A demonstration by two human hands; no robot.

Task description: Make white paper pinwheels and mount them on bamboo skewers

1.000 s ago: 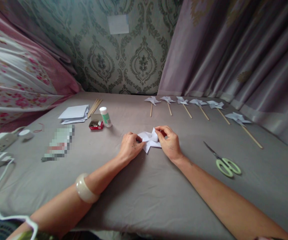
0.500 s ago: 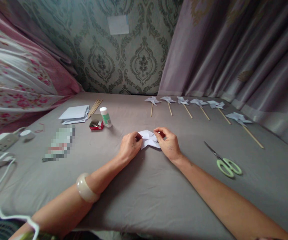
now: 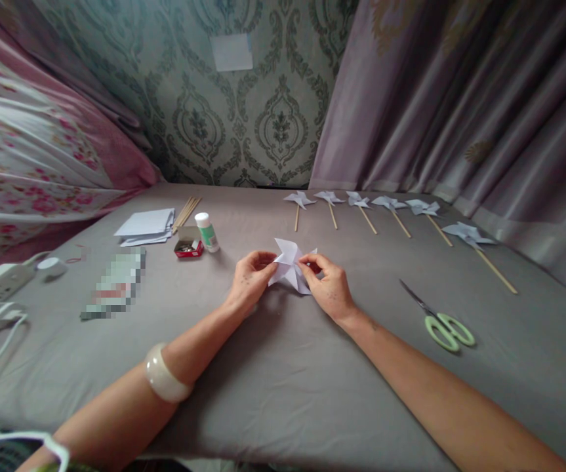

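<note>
Between my hands is a white paper pinwheel with its points folded toward the centre and no stick visible on it. My left hand pinches its left edge between thumb and fingers. With bent fingers, my right hand grips it near the centre and right side, covering part of that side. The pinwheel is tilted, its face partly toward me. Whether its lower edge touches the grey cloth I cannot tell.
Several finished pinwheels on sticks lie along the back right. Green-handled scissors rest at right. Back left are folded white papers, wooden sticks, a red box and a white-green bottle. A power strip sits far left.
The pinwheel has tipped up, showing more of its face, and one point now sticks up at the top. My left fingers have shifted along its left edge.
</note>
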